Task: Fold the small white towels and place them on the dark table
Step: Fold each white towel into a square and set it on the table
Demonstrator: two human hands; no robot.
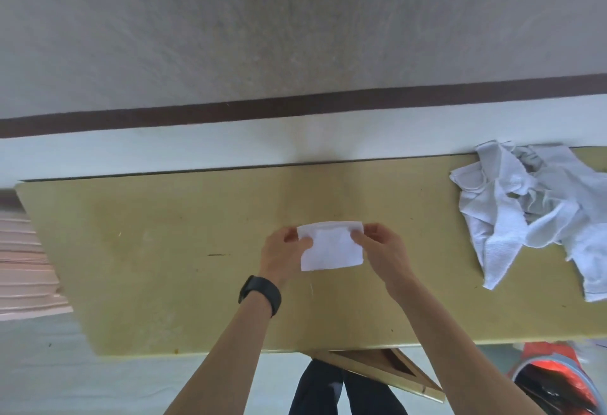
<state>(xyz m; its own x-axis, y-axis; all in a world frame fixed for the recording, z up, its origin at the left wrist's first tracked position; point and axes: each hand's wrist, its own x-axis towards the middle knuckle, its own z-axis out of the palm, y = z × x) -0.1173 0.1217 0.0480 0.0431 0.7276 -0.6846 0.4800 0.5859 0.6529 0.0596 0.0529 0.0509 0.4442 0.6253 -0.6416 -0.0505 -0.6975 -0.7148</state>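
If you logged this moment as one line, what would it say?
step: folding | left hand: pinching small towel | right hand: pinching it too | unfolded pile: right on table

Head view — steeply down, near table

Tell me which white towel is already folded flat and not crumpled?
The small towel held between the left hand and right hand at the table's middle. The towels in the pile at the right end are all crumpled.

The tabletop is bare on its whole left half, so hands can pass there freely. On the far right a heap of crumpled towels blocks the way.
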